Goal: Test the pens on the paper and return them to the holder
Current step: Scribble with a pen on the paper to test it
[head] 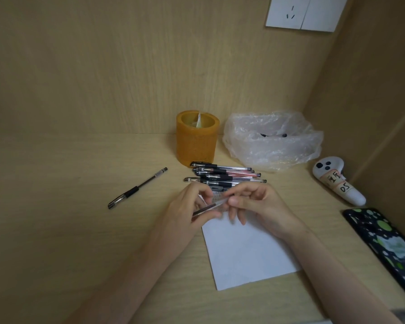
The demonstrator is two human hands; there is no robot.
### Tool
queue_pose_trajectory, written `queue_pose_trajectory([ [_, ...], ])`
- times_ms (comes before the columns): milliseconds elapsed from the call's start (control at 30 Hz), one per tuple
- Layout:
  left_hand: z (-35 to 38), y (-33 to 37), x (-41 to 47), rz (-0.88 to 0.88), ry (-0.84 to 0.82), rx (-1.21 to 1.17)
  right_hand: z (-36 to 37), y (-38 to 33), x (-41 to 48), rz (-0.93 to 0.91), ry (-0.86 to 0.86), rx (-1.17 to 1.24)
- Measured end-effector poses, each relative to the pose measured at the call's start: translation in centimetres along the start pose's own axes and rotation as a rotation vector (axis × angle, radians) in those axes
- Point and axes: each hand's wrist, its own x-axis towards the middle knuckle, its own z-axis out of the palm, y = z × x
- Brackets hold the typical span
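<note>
Both hands meet over the top of a white sheet of paper on the wooden desk. My left hand and my right hand each pinch one clear pen, which lies slanted between them. Whether its cap is on is hidden by the fingers. Behind the hands lies a pile of several clear pens with black caps. An orange cylindrical holder stands upright behind the pile, with only a scrap of white paper showing inside. One black pen lies alone to the left.
A crumpled clear plastic bag sits right of the holder. A white controller with handwritten labels lies at the far right. A black phone with green dots lies near the right edge. Wooden walls enclose the desk behind and on the right.
</note>
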Motion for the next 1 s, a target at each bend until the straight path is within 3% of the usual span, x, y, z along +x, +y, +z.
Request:
queue_pose_trajectory([
  [133, -0.2, -0.5, 0.0, -0.023, 0.022, 0.166, -1.0, -0.4, 0.1, -0.065, 0.136, 0.133],
  [300, -0.1, -0.4, -0.2, 0.050, 0.008, 0.325, -1.2, -0.4, 0.1, -0.081, 0.155, 0.158],
  [500, -0.2, -0.3, -0.1, -0.012, -0.055, 0.225, -1.4, -0.3, 0.1, -0.088, 0.152, 0.166],
  [700, -0.4, -0.1, -0.1, -0.004, 0.009, 0.153, -1.2, -0.4, 0.0, -0.021, 0.081, 0.251],
  [1000, 0.1, 0.0, -0.2, -0.025, -0.007, 0.127, -0.9, -0.1, -0.3, 0.006, 0.026, 0.125],
])
